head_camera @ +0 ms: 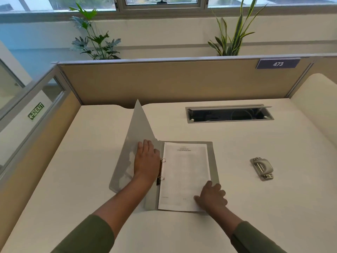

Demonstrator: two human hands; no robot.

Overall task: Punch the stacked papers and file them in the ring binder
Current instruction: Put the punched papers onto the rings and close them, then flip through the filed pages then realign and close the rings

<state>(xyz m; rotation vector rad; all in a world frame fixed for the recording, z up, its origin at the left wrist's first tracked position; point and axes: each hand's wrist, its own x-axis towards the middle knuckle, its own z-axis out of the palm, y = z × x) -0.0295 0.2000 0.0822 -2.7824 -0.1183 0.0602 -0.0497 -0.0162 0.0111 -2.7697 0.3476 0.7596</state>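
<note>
Counter: wide cream laminate counter [237, 143].
Binder: grey plastic ring binder [214, 161] open, cover half-raised.
Papers: white stacked papers [184, 176] sit on rings; keep them flat.
Left hand [145, 161]: fingers straight, together, pressing cover; swing it over slowly.
Right hand [212, 197]: fingers loosely spread, pinning sheet corner.
Punch: grey metal hole punch [262, 168] well apart, right.

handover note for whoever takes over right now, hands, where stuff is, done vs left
Left hand: flat on the inside of the binder's raised front cover, fingers straight.
Right hand: resting on the near right corner of the papers.
Papers lie in the open binder beside the rings; whether they are threaded on the rings is not clear.
Punch sits alone on the desk, to the right.
Done: papers apparently punched and placed in the binder.
Left: check the rings, close the cover.
</note>
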